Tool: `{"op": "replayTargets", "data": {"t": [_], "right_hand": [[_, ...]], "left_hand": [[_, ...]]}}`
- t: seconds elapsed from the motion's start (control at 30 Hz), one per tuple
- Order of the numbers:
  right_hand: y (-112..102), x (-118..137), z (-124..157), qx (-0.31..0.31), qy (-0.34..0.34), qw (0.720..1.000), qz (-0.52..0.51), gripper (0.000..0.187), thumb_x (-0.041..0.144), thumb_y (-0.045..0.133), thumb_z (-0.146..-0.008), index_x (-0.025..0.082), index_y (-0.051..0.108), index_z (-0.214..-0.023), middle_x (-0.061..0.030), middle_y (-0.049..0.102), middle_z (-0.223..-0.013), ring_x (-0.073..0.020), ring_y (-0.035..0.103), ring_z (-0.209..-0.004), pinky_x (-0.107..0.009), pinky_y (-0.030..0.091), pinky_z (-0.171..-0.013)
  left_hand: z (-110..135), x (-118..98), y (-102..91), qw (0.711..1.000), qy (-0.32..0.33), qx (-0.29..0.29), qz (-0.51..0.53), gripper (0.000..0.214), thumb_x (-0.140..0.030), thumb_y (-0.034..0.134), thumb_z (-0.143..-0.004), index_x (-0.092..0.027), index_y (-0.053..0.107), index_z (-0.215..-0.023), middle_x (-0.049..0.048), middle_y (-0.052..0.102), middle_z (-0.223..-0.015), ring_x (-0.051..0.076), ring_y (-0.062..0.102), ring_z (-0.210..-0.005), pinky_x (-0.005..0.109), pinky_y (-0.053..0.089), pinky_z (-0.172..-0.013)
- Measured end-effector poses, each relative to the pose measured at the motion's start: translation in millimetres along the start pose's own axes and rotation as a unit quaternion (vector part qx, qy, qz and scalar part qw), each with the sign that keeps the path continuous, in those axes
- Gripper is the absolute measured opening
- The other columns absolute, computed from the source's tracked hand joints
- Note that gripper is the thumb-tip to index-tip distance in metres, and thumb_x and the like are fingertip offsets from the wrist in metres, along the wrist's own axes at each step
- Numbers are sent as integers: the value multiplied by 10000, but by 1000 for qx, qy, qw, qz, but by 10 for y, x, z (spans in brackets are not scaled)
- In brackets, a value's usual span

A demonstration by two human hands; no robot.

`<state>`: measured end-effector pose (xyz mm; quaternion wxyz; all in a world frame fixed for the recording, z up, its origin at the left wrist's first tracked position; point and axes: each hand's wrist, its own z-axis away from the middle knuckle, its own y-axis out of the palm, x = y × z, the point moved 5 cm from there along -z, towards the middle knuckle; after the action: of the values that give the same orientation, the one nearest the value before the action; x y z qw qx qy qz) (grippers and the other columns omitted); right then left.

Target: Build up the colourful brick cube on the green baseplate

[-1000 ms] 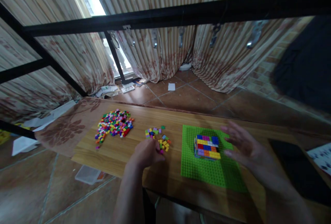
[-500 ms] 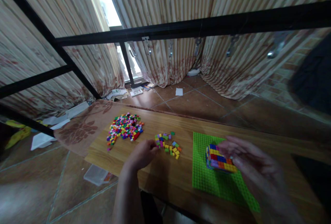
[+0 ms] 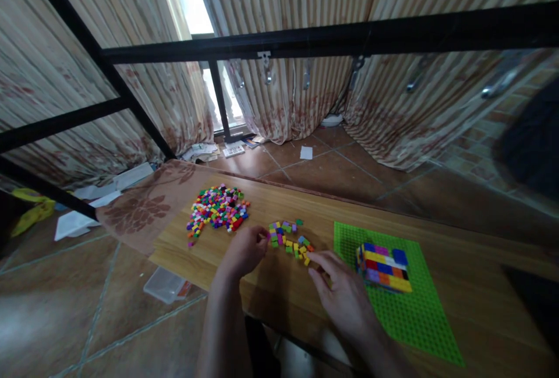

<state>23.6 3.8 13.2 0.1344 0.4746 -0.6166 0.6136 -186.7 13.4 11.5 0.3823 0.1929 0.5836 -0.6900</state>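
My left hand [image 3: 248, 251] rests at the left side of a small group of loose toy bricks [image 3: 287, 242], its fingers curled together. A pinkish brick shows at its fingertips; whether it is held I cannot make out. My right hand [image 3: 345, 292] reaches in from the right, thumb and forefinger apart, the forefinger at a yellow brick [image 3: 307, 261] on the group's near edge. To the right, a block built of coloured bricks [image 3: 384, 267] sits on the green baseplate [image 3: 430, 302]. A blue brick [image 3: 399, 257] stands on its top at the far right corner.
A big heap of mixed bricks [image 3: 218, 208] lies on the left of the wooden table [image 3: 279, 194]. A clear plastic box [image 3: 163, 285] is on the floor below. A black metal rail [image 3: 305, 40] crosses in front of the curtains. Something dark [image 3: 533, 296] lies at the right.
My right hand has moved left from the brick block to the loose bricks, uncovering the blue brick on top. My left hand stays beside the group. The view has shifted slightly.
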Motion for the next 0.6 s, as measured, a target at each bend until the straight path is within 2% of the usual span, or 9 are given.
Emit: {"op": "replayTargets", "data": {"t": [0.13, 0.33, 0.47, 0.6], "right_hand": [[125, 139, -126, -22, -31, 998, 46, 329, 147, 506, -865, 277, 644, -1134, -60, 643, -1124, -249, 589, -1067, -414, 484, -941], [436, 185, -434, -7, -46, 994, 98, 338, 125, 559, -842, 227, 646, -1152, -90, 572, -1218, -272, 495, -1148, -444, 437, -1013], [578, 157, -542, 6, -31, 991, 133, 308, 126, 589, -826, 230, 658, -1109, -93, 558, -1240, -279, 461, -1172, -439, 435, -1003], [600, 140, -572, 7, -14, 985, 172, 257, 142, 602, -831, 230, 660, -1065, -93, 550, -1254, -285, 453, -1172, -436, 441, -977]], "left_hand": [[-21, 4, -5, 1000, -7, -24, 7, 258, -180, 487, -787, -136, 682, -949, 16, 655, -601, 130, 571, -542, 220, 373, -529], [-84, 86, 20, 998, -8, -21, 67, 270, -217, 466, -783, -136, 654, -960, 13, 638, -618, 144, 584, -561, 229, 389, -522], [-98, 107, 13, 996, 4, -12, 91, 231, -240, 480, -768, -151, 647, -900, 8, 626, -607, 147, 576, -554, 232, 398, -519], [-102, 98, 11, 994, 0, 6, 111, 248, -323, 497, -780, -153, 634, -896, 9, 620, -607, 156, 575, -557, 241, 410, -524]]}}
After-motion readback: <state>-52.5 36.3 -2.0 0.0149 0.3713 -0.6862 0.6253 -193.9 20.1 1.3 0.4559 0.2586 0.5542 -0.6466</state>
